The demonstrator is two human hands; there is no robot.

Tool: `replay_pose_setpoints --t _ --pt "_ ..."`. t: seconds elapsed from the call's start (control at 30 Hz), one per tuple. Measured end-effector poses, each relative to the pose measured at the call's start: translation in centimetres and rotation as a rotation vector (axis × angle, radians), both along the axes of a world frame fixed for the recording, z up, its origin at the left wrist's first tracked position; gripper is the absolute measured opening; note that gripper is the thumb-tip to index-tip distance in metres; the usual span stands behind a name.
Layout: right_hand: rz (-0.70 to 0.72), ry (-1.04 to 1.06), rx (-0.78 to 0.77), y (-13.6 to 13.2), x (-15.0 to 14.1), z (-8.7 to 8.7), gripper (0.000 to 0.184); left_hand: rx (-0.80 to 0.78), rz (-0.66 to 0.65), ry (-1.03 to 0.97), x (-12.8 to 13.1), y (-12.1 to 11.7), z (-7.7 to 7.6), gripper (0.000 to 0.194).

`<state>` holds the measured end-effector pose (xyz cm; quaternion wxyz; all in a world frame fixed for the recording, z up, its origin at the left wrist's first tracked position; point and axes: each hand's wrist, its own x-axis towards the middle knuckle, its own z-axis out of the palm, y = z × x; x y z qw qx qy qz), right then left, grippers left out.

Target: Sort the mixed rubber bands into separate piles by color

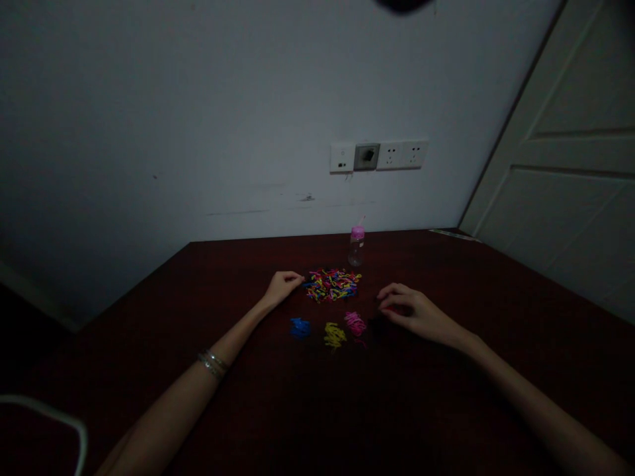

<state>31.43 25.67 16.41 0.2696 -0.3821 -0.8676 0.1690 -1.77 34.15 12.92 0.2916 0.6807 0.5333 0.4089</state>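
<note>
A mixed heap of small coloured bands (332, 284), loop-like and too small to make out exactly, lies on the dark table. My left hand (284, 287) is at the heap's left edge, thumb and fingers pinched together; what they hold is hidden. Nearer to me are a blue pile (300, 327), a yellow pile (335, 336) and a pink pile (355, 323) of the same pieces. To the right of the pink pile, my right hand (409, 311) hovers low with thumb and forefinger tips together. Something red shows between those fingers, over a dark patch that I cannot make out.
A clear bottle (356, 251) with a pink cap and straw stands behind the heap. White wall sockets (401, 155) sit above the table's (238, 254) back edge. A pale door (570, 198) is at right, and a white cable (54, 413) curves at lower left.
</note>
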Motion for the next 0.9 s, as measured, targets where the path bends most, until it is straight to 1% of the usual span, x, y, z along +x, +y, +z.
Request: replay_pose_setpoints --t 0.13,0.23,0.33,0.43,0.53,0.6,0.77,0.9 --pt "0.004 0.025 0.03 1.8 -0.2 0.6 0.015 -0.021 -0.036 0.031 -0.4 0.4 -0.1 0.028" --pt "-0.011 0.062 0.031 3.9 -0.3 0.5 0.015 -0.048 -0.068 0.094 -0.9 0.6 0.1 0.026" --pt "-0.049 0.114 0.044 6.1 0.0 -0.5 0.015 -0.056 -0.081 0.186 -1.6 0.8 0.4 0.025" --pt "-0.092 0.142 0.033 7.5 0.6 -2.0 0.015 -0.029 -0.118 0.274 -1.9 0.8 0.6 0.027" --pt "-0.101 0.126 0.029 7.7 1.2 -3.0 0.016 0.004 -0.144 0.328 -1.8 0.6 0.6 0.026" --pt "-0.096 0.118 0.027 7.4 1.5 -3.2 0.016 0.022 -0.143 0.345 -1.6 0.4 0.7 0.024" --pt "-0.093 0.106 0.033 6.7 1.6 -2.9 0.015 0.048 -0.128 0.363 -1.1 -0.1 0.9 0.018" --pt "-0.092 0.1 0.035 6.7 1.6 -2.8 0.015 0.084 -0.128 0.36 -1.2 0.0 0.6 0.015"
